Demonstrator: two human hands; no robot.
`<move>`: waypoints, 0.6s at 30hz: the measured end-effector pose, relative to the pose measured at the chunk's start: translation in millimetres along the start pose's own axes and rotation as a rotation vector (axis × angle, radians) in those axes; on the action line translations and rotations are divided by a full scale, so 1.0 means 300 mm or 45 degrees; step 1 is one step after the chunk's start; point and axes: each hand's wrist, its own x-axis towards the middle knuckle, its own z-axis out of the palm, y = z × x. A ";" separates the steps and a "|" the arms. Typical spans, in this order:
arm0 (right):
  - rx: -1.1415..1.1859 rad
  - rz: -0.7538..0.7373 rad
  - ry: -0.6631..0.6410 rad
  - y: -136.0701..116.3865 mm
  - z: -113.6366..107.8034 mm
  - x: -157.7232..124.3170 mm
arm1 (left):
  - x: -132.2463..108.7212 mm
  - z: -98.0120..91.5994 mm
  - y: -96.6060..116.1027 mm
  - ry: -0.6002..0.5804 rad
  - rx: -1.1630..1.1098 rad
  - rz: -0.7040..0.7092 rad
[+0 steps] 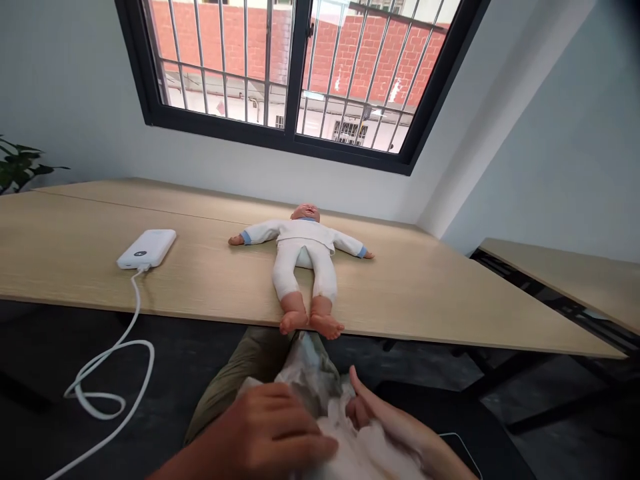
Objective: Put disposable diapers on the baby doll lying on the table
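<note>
A crumpled, thin white bag [345, 437], partly see-through, lies bunched over my lap below the table edge. My right hand [375, 410] is at its right side, thumb raised and fingers curled into the folds. Across the front of the bundle reaches my left hand [270, 430], blurred by motion; whether its fingers grip the material is unclear. Beyond them a baby doll [305, 257] in a white outfit with blue cuffs lies on its back, arms spread. Its bare feet point towards me at the table edge, apart from both hands.
On the wooden table [425, 293], a white power bank [147, 249] sits to the left. Its white cable [135, 340] hangs looped over the front edge. A second table [565, 267] stands at right. Behind are a barred window [295, 67] and plant leaves [23, 163].
</note>
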 end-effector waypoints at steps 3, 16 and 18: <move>0.331 0.029 0.064 0.032 0.054 0.027 | -0.003 0.014 0.033 -0.125 -0.185 -0.029; 0.022 -0.026 0.015 -0.020 0.097 0.049 | -0.019 0.028 -0.102 0.106 -1.750 -0.239; -0.067 -0.099 0.101 -0.078 0.053 -0.020 | -0.041 0.011 -0.154 0.315 -2.034 -0.420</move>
